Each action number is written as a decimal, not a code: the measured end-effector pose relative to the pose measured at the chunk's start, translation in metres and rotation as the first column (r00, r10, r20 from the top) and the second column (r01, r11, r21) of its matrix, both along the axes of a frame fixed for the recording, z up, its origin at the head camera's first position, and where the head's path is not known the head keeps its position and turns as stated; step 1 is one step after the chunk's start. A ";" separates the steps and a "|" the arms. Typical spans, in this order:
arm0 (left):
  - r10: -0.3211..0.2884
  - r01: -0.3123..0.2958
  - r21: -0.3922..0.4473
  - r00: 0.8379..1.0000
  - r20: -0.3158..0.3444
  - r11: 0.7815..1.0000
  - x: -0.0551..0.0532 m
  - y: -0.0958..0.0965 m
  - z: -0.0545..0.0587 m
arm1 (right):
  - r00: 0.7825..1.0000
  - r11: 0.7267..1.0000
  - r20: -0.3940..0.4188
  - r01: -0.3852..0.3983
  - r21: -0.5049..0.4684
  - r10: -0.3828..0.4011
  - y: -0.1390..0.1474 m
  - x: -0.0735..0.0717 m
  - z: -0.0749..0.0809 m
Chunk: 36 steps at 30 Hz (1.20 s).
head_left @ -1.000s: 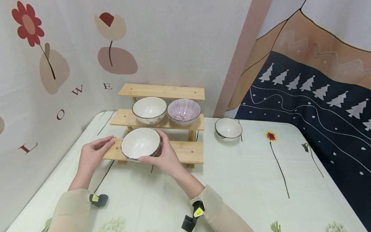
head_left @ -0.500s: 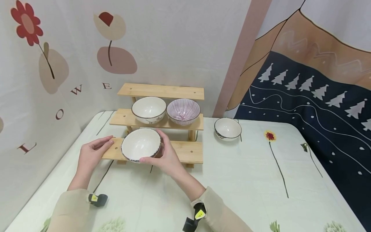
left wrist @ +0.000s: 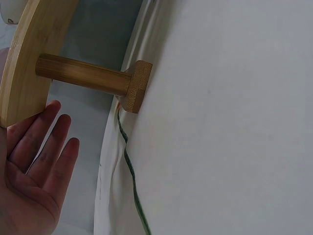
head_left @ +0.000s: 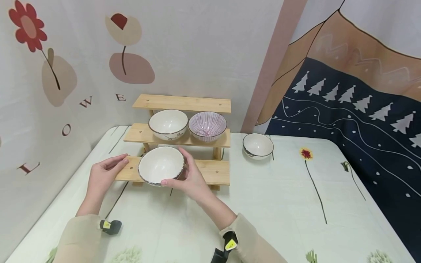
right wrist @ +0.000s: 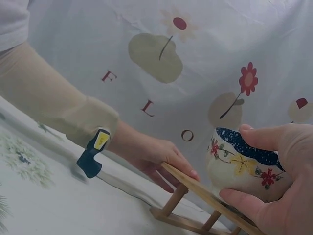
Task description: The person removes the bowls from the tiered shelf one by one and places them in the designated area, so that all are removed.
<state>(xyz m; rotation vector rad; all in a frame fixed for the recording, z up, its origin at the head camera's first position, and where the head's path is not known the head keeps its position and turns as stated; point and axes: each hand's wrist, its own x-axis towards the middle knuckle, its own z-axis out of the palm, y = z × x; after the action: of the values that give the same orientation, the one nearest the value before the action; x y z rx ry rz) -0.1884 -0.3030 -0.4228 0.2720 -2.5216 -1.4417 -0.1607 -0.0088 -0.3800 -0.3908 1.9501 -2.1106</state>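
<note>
My right hand (head_left: 194,182) grips a white bowl (head_left: 161,165) at its right side, thumb at the near rim. The bowl is at the lowest step of a three-step wooden display stand (head_left: 212,171); in the right wrist view its outside (right wrist: 239,164) shows a dark blue rim band and painted flowers. At the left end of that step, my left hand (head_left: 103,177) holds the board, its thumb on top. In the left wrist view its fingers (left wrist: 49,152) reach under the board's end. Whether the bowl's foot touches the board cannot be told from here.
On the middle step stand a white bowl (head_left: 168,124) and a purple-striped bowl (head_left: 208,126), side by side. A smaller white bowl (head_left: 258,146) sits on the flower-printed tablecloth (head_left: 269,204) to the right of the stand. Printed curtain (head_left: 204,47) hangs close behind.
The held bowl has shifted slightly rightward and nearer to me, together with my right hand. My left hand keeps its hold on the board's end.
</note>
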 end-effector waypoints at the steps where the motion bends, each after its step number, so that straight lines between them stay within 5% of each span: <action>1: 0.000 0.000 0.000 1.000 0.000 1.000 0.000 0.000 0.000 | 1.000 1.000 0.003 -0.001 -0.002 0.001 0.001 0.000 0.000; 36: 0.004 -0.004 -0.010 1.000 0.013 1.000 0.000 0.000 0.001 | 1.000 1.000 -0.030 -0.008 -0.015 0.008 0.055 0.003 0.008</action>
<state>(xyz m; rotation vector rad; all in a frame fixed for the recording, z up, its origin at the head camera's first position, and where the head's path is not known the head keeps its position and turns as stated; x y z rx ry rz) -0.1881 -0.3026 -0.4217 0.2853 -2.5364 -1.4306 -0.1577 0.0463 -0.3718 -0.4345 1.9465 -2.1272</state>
